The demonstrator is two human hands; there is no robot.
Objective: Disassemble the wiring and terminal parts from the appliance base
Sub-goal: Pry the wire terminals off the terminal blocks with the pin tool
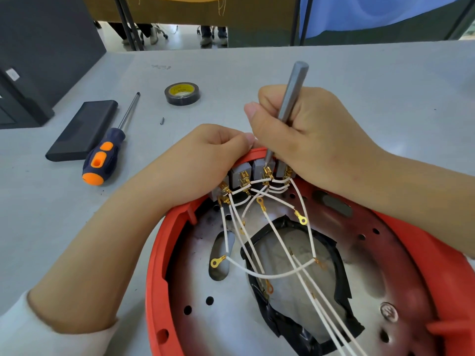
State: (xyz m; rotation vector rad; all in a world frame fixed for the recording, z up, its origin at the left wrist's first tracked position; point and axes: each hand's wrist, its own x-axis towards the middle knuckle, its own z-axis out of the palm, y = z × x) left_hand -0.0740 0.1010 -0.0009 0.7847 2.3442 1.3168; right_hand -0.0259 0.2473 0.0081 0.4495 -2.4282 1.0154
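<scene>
1. While the red appliance base (pixel 257 265) lies open side up at the near edge of the desk (pixel 257 73), its row of grey switch blocks (pixel 252 173) sits along the far rim, which is likely why both hands crowd there.
2. The left hand (pixel 205 155) is curled over the rim beside the blocks, fingers folded; it appears to pin the base steady, though whether the fingertips pinch a wire is hidden.
3. The right hand (pixel 303 134) is wrapped round a slim grey metal driver (pixel 293 93), held like a pen and tilted, its tip down among the brass spade terminals (pixel 267 173) on one block, probably to pry a connector loose.
4. White wires (pixel 272 232) fan from the blocks toward the viewer, several ending in free brass ring terminals (pixel 217 262), so part of the wiring seems already detached.
5. Black tape edges a ragged opening in the base's metal plate.
6. An orange-and-navy screwdriver (pixel 105 155), a black rectangular case (pixel 82 129), a roll of black tape (pixel 182 93) and a small loose bit (pixel 162 121) lie well apart to the left, within reach.
</scene>
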